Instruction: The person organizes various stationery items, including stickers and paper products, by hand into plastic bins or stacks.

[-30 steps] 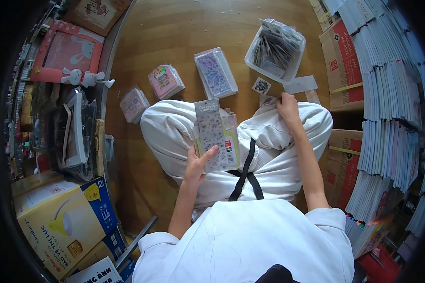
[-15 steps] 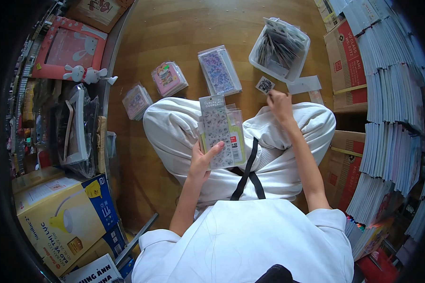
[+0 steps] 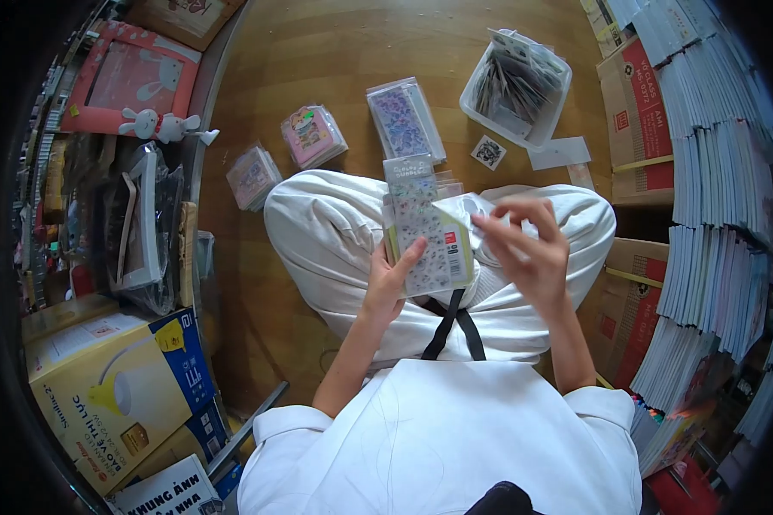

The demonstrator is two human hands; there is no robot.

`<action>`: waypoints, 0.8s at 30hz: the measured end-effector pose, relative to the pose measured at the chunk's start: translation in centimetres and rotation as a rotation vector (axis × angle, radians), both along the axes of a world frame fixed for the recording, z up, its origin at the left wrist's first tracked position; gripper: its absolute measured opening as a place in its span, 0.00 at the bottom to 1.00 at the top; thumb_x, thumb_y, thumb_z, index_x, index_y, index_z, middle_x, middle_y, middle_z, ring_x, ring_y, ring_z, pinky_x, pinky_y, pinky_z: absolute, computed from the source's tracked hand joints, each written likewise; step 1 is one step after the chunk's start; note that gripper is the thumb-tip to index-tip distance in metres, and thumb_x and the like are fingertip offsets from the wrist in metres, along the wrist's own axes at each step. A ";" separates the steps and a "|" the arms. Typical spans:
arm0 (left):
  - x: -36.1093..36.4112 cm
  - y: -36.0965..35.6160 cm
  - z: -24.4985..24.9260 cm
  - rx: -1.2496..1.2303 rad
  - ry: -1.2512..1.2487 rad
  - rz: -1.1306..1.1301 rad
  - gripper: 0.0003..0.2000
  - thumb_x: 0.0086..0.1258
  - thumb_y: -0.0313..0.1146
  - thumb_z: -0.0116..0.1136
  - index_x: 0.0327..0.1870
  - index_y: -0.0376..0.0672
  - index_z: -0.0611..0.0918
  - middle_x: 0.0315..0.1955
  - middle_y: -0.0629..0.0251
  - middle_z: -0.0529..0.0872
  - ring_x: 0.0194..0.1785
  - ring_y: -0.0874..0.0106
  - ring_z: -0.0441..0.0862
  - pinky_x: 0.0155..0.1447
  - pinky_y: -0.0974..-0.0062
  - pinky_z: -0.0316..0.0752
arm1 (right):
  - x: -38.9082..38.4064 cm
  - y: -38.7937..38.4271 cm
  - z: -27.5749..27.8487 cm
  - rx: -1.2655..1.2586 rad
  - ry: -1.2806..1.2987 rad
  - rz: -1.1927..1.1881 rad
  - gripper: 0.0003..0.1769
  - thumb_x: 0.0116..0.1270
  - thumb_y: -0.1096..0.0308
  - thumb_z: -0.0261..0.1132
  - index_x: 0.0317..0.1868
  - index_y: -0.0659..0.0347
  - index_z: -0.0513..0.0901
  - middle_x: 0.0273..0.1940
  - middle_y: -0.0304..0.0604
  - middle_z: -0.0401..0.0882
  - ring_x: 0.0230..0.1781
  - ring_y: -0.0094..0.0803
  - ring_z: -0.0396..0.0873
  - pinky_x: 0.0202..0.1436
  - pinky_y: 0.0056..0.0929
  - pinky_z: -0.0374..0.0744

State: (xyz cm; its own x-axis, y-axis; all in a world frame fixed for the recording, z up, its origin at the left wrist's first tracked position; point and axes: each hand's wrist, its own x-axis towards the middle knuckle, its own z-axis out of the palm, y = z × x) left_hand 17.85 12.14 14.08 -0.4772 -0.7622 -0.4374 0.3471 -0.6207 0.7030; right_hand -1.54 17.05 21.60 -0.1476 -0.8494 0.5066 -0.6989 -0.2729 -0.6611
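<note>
My left hand (image 3: 393, 279) grips several sticker sheets (image 3: 421, 227) over my lap, thumb across the front one, which is clear with small grey prints. A yellow-green edged pack with a red label and barcode lies behind that front sheet. My right hand (image 3: 532, 249), partly blurred, pinches a small white card (image 3: 464, 208) at the upper right of the sheets, where it overlaps them. On the floor beyond my right knee lies a square black-and-white card (image 3: 489, 153). A flat pale packet (image 3: 560, 154) is beside it.
A white plastic basket (image 3: 561, 107) full of sticker packs stands ahead on the right. Stacks of purple (image 3: 401, 120), pink (image 3: 312, 137) and pale sticker packs (image 3: 253, 176) sit on the floor. Shelved boxes (image 3: 116, 386) border the left; piled notebooks (image 3: 704, 180) and cartons (image 3: 636, 120) border the right.
My right hand has come back from the square card on the floor to the sheets, bringing a small white card. The left hand with its sheets has shifted slightly right.
</note>
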 end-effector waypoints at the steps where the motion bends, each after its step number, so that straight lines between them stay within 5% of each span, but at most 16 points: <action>1: -0.2 0.1 0.0 0.016 0.015 0.040 0.21 0.68 0.36 0.63 0.57 0.36 0.72 0.48 0.60 0.82 0.48 0.74 0.82 0.52 0.75 0.79 | 0.6 0.7 0.1 -0.080 0.168 -0.008 0.15 0.51 0.74 0.75 0.41 0.52 0.88 0.37 0.31 0.77 0.28 0.21 0.72 0.37 0.28 0.66; 4: -0.7 0.3 0.3 0.056 0.064 0.114 0.23 0.70 0.44 0.60 0.58 0.36 0.72 0.49 0.61 0.82 0.48 0.75 0.82 0.51 0.75 0.79 | 3.3 2.5 -1.9 -0.223 0.394 0.051 0.19 0.43 0.69 0.78 0.40 0.50 0.89 0.39 0.30 0.78 0.30 0.21 0.73 0.42 0.33 0.60; 8: -0.8 0.2 1.4 0.077 0.178 0.109 0.25 0.72 0.50 0.55 0.58 0.37 0.72 0.48 0.62 0.81 0.49 0.75 0.82 0.51 0.76 0.79 | 5.6 3.8 -4.3 -0.155 0.411 0.071 0.16 0.44 0.68 0.76 0.38 0.51 0.89 0.39 0.28 0.78 0.30 0.21 0.73 0.46 0.33 0.61; 18: -0.5 0.7 0.1 -0.076 0.015 0.134 0.15 0.67 0.27 0.63 0.53 0.36 0.74 0.43 0.62 0.84 0.43 0.76 0.84 0.46 0.78 0.80 | 4.9 2.7 -4.6 -0.024 0.044 0.237 0.20 0.47 0.71 0.76 0.44 0.51 0.87 0.40 0.32 0.78 0.33 0.25 0.75 0.52 0.36 0.63; 22: 1.6 -0.1 -0.8 -0.102 -0.069 0.200 0.16 0.68 0.28 0.63 0.53 0.36 0.75 0.43 0.62 0.83 0.43 0.76 0.83 0.48 0.79 0.79 | -1.4 -1.8 -7.9 0.085 -0.049 -0.049 0.13 0.56 0.75 0.69 0.44 0.61 0.84 0.43 0.48 0.83 0.39 0.42 0.80 0.48 0.36 0.76; 24: 2.6 -0.5 -0.7 -0.113 -0.102 0.216 0.16 0.67 0.28 0.64 0.53 0.36 0.75 0.43 0.63 0.83 0.43 0.77 0.82 0.49 0.79 0.78 | -5.5 -4.7 -13.7 0.312 -0.009 -0.225 0.15 0.60 0.69 0.66 0.47 0.67 0.81 0.46 0.53 0.81 0.50 0.47 0.79 0.54 0.41 0.74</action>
